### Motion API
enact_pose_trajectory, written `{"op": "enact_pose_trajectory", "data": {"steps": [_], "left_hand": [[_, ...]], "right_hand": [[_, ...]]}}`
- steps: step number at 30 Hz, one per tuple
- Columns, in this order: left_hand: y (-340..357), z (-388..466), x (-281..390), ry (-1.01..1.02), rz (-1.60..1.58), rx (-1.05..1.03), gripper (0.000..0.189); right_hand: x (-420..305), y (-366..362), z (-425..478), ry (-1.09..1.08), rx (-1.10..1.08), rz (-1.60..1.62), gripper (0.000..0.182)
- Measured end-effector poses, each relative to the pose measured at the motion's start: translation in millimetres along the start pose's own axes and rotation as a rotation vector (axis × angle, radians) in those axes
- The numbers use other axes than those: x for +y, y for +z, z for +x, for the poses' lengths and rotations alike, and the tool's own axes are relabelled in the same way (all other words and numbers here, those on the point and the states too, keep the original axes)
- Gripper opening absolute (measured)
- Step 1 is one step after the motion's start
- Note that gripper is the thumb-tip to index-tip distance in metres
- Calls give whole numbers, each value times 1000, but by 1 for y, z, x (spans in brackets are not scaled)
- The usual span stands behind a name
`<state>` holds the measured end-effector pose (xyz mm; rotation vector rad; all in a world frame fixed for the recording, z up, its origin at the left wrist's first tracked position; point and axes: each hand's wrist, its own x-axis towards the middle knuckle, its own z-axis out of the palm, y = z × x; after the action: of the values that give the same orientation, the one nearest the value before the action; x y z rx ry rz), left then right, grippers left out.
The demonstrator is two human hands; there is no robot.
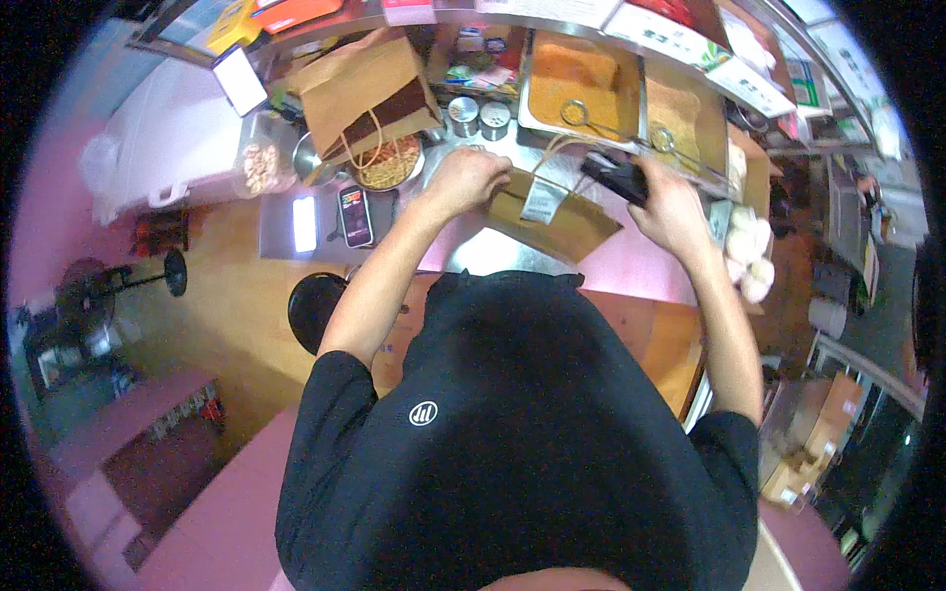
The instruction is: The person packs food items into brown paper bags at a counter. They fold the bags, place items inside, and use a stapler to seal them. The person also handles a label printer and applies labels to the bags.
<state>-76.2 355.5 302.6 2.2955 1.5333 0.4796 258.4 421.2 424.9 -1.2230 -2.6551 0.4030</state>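
Note:
A brown paper bag [576, 235] with twisted-paper handles lies on the metal counter [488, 253] in front of me. My left hand [467, 177] is closed at the bag's left upper corner and appears to pinch it, though the fingertips are partly hidden. On the bag's front hangs a white printed slip [543, 201]. My right hand [674, 210] grips a black stapler [612, 175], whose front end points left above the bag's right side. Between the stapler and the slip, one paper handle [554, 148] loops upward.
Behind the bag stand two metal shakers [464, 117] and a tray of orange powder [584, 77] with a ladle. A second paper bag [366, 96] leans over a bowl of noodle-like food [392, 164]. Left lies a phone [355, 216]; right are white bundles [748, 247].

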Motion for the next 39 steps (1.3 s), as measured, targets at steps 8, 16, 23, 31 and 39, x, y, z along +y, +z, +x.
{"op": "enact_pose_trajectory", "data": {"steps": [8, 16, 23, 31, 39], "left_hand": [[-20, -26, 25, -109, -87, -46, 16], [-23, -46, 16, -285, -171, 111, 24], [-19, -57, -1, -427, -273, 161, 16], [-20, -49, -4, -495, -359, 167, 19], [-22, -62, -15, -577, -640, 40, 19]], "right_hand": [[119, 199, -86, 796, -201, 328, 67], [89, 282, -98, 748, 22, 34, 71], [95, 273, -100, 776, -35, 111, 65], [88, 250, -95, 763, 288, 652, 45], [18, 167, -42, 486, 225, 1019, 37]]}}
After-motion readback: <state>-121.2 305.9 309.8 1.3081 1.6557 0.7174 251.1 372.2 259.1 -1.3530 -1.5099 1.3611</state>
